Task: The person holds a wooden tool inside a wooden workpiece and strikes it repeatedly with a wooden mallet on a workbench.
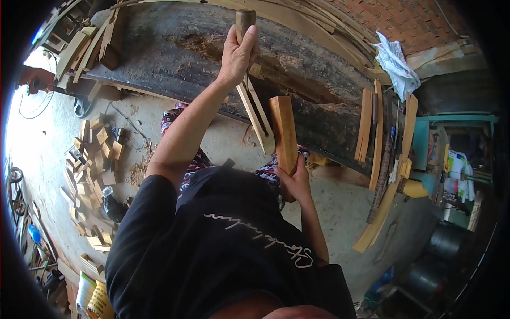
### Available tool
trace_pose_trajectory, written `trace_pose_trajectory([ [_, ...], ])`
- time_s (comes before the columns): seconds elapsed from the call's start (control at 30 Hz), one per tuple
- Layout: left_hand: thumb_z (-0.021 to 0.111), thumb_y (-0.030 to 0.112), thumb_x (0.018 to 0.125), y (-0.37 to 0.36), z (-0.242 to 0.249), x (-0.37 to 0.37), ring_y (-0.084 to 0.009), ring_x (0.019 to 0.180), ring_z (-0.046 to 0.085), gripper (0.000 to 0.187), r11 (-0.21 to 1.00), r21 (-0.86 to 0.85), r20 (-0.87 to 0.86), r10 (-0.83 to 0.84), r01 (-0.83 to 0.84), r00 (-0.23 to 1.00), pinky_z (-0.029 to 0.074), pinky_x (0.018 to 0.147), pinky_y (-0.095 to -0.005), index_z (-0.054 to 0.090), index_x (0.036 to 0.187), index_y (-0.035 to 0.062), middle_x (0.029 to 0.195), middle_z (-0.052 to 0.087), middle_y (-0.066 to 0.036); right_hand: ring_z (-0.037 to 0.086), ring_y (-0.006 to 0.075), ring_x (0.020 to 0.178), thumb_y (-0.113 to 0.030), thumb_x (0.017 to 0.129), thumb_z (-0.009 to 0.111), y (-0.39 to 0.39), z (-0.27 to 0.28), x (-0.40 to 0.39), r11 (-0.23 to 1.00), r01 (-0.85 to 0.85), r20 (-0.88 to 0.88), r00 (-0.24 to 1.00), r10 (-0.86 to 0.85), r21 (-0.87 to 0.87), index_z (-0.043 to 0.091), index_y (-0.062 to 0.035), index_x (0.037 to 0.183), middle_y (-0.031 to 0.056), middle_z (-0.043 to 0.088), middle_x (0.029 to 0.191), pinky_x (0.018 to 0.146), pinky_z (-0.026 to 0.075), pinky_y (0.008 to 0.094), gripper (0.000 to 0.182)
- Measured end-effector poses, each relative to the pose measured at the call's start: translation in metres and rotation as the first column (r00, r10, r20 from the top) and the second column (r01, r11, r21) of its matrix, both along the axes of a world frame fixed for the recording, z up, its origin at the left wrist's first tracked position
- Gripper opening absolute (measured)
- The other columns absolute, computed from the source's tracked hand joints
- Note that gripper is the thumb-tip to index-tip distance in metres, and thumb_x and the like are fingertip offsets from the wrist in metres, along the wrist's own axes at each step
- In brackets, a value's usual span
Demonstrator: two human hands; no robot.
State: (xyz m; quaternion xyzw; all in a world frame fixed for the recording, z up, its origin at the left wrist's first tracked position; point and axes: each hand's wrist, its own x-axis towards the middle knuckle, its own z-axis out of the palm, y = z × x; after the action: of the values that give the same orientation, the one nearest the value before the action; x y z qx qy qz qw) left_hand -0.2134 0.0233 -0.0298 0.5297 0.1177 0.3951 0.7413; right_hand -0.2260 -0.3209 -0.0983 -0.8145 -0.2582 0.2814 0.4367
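Observation:
My left hand [239,56] is closed around a round brown wooden piece [245,20], whose flat end sticks out above the fist. Below that fist, a pale slotted wooden strip [254,109] slants down between my knees. Whether it joins the round piece is hidden by the hand. My right hand [296,181] grips the lower end of a squared, orange-brown wooden block [284,130]. The block stands nearly lengthwise in view, beside the tip of the slotted strip.
A large dark timber slab [159,50] with a rough hollow stretches ahead of me. Many cut wood blocks [98,165] lie piled on the floor at left. Long wooden strips [378,133] rest on the slab's right end, near a white plastic bag [396,64].

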Motion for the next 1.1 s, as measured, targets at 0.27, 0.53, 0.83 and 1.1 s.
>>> trace_pose_trajectory([
  [0.27,0.062,0.046,0.095,-0.015,-0.016,0.006,-0.0044,0.052,0.041,0.035,0.985,0.08,-0.054,0.155,-0.151,0.986,0.034,0.044,-0.0223,0.047,0.096,0.0142,0.069,0.049,0.003,0.067,0.0277,0.099,-0.026,0.081,0.078,0.023,0.057,0.025,0.995,0.009,0.018,1.0,-0.01,0.104,0.048,-0.0024,0.118,0.0179,0.067,0.103,0.082,0.052,0.0379,0.053],
  [0.53,0.075,0.026,0.088,-0.02,-0.021,0.01,-0.0081,0.081,0.053,0.033,0.943,0.23,-0.09,0.267,-0.241,0.96,0.047,0.074,-0.0245,0.051,0.098,0.0069,0.089,0.058,0.002,0.068,0.0249,0.086,-0.028,0.083,0.075,0.11,0.203,0.055,0.868,-0.266,0.494,0.869,0.027,0.419,0.042,-0.0009,0.125,0.0167,0.066,0.098,0.076,0.055,0.0386,0.06],
  [0.83,0.072,0.003,0.082,-0.023,-0.038,0.004,-0.0096,0.086,0.061,0.031,0.986,0.035,-0.038,0.167,-0.166,0.985,0.051,0.076,-0.0256,0.056,0.108,0.003,0.095,0.064,-0.001,0.07,0.0346,0.09,-0.032,0.079,0.078,0.1,0.192,0.075,0.947,-0.318,0.357,0.88,0.311,-0.042,0.047,-0.0039,0.121,0.0207,0.068,0.1,0.077,0.053,0.0411,0.059],
  [1.1,0.075,0.01,0.085,-0.013,0.011,-0.002,-0.0056,0.077,0.057,0.02,0.986,0.12,-0.115,0.132,-0.118,0.985,0.049,0.069,-0.0246,0.057,0.09,0.0035,0.081,0.06,0.003,0.067,0.0222,0.093,-0.026,0.082,0.078,0.071,0.169,0.056,0.948,-0.198,0.253,0.958,0.133,0.248,0.046,-0.0011,0.123,0.0159,0.067,0.103,0.08,0.052,0.035,0.058],
])
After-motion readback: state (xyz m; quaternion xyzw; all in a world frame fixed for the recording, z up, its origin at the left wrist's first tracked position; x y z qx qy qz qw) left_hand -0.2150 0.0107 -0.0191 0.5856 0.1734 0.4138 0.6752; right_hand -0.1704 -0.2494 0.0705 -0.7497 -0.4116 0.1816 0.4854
